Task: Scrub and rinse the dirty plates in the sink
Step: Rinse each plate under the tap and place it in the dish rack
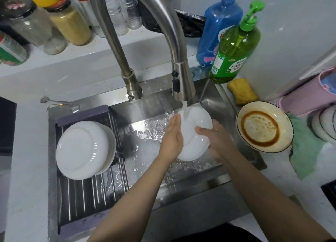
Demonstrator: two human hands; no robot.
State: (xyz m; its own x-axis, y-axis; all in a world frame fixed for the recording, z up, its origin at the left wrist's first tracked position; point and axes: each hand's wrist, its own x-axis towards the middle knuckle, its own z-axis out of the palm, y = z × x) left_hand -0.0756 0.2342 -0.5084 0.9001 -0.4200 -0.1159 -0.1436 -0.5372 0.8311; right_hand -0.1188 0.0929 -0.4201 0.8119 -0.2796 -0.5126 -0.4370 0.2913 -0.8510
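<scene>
Tilting the plate (197,132) under the faucet (180,81) stream above the sink (145,103) so water runs off, the right hand (216,139) grips its right rim while the left hand (172,135), fingers (175,122) straight, presses flat against its left side, presumably wiping it.

we see a white countertop (31,150) with a steel sink (181,192) set into it, and a slatted rack (87,196) across the sink's left end carries upturned white plates (83,150). a dirty plate (263,127) ringed with brown sauce sits partly over the sink's right edge, a yellow sponge (242,91) just behind it and a green cloth (307,150) to its right. at the sink's back right corner stand a green soap bottle (236,48) and a blue bottle (218,28), a spoon (60,102) lies behind its back left corner, and jars (69,21) line the raised rear ledge (91,56).
</scene>
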